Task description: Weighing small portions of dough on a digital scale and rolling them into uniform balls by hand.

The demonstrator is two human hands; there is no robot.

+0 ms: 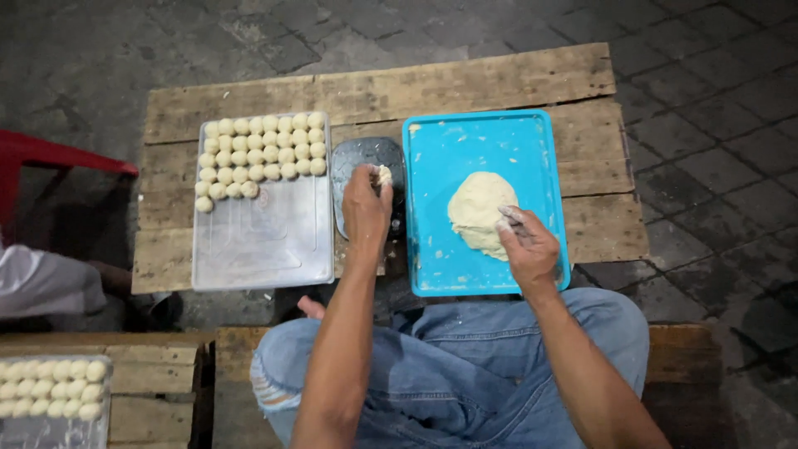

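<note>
Currently, left hand [366, 208]: fingers closed on a small dough piece [383, 175] over the grey scale [366, 158].
Right hand [527, 246]: fingers pinching the dough mound [478, 208] on the blue tray [465, 141].
Metal tray [262, 241]: rows of dough balls [259, 154], resting on the wooden surface [391, 87].

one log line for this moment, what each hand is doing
left hand: holds dough piece over scale | right hand: on dough mass in blue tray | metal tray: rows of dough balls
</note>
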